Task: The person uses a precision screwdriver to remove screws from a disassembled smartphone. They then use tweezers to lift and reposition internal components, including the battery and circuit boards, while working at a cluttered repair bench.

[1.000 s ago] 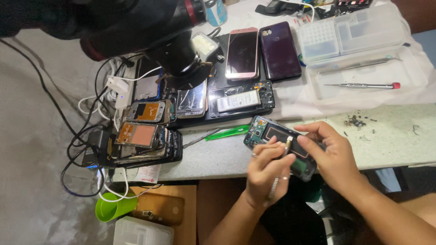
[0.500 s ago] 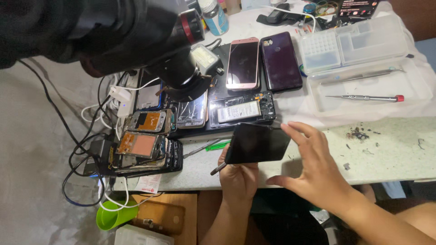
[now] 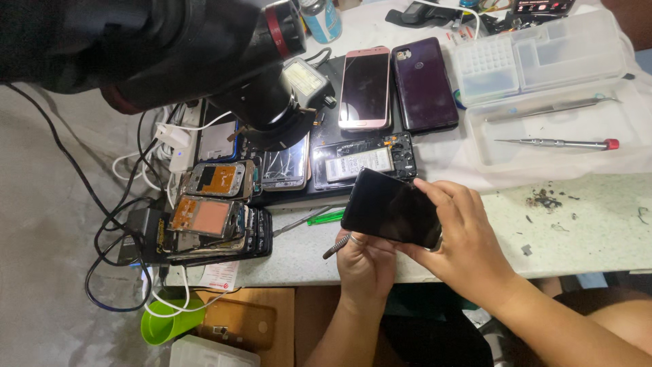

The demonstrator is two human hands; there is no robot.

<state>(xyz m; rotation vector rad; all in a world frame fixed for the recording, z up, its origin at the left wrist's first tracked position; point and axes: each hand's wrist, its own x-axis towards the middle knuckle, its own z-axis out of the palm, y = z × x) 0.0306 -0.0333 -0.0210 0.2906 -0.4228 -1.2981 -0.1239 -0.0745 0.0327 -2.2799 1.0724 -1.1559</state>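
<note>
Black glossy flat phone (image 3: 392,208) — I see my right hand (image 3: 462,248) gripping its edge to steady it, left hand (image 3: 367,261) beneath clenching a thin metal tool (image 3: 337,246) — 2 hands

The black phone (image 3: 392,208) between the hands has a smooth, glossy glass face. The thin tool (image 3: 335,247) under it looks like dull metal. The pink phone (image 3: 365,87) and purple phone (image 3: 424,83) are glossy too (the purple one reflects light along its back). The parts tray (image 3: 543,54) is frosted, translucent plastic. The screwdriver (image 3: 555,143) has a bright metal shaft. The tabletop (image 3: 591,224) is speckled, matt and stone-like. The green cup (image 3: 163,325) is smooth plastic.
</note>
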